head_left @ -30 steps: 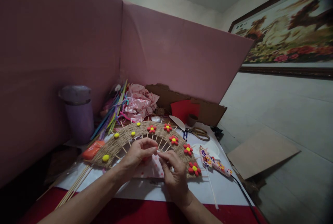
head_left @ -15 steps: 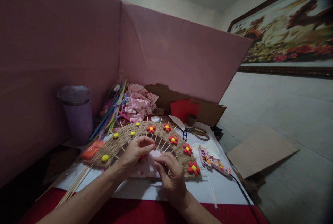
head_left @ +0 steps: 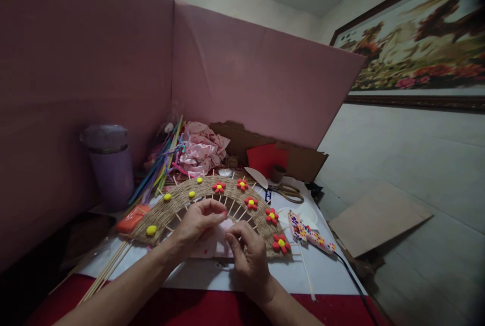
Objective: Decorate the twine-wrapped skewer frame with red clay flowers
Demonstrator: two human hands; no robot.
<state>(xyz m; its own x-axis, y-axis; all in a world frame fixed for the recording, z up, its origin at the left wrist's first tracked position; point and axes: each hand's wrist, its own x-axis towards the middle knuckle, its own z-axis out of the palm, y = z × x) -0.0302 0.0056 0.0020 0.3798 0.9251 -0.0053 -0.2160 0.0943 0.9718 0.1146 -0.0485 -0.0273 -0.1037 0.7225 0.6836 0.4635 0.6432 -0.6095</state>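
Note:
My left hand [head_left: 197,225] is closed in a pinch, with a small red bit of clay [head_left: 224,213] showing at its fingertips. A little to the right, my right hand [head_left: 248,252] is also pinched; whatever lies between its thumb and finger is hidden. Behind both hands lies a twine-woven arch [head_left: 235,187] on thin wooden sticks. Red clay flowers with yellow centres, such as one flower [head_left: 281,244], run along its right side and top. Several yellow clay dots, including one large dot [head_left: 151,230], sit on its left part. A white sheet with red spots [head_left: 214,245] lies under the hands.
An orange packet [head_left: 132,218] and wooden sticks [head_left: 108,270] lie at left, near a purple tumbler [head_left: 112,174]. Scissors [head_left: 288,193], a flower-patterned glue gun [head_left: 308,232] and its cord are at right. Crumpled pink wrapping [head_left: 202,149] and pipe cleaners [head_left: 161,164] lie behind.
The pinched right fingertips have shifted slightly down, a little farther from the left fingertips. The left hand still pinches the red clay, and the view has moved slightly.

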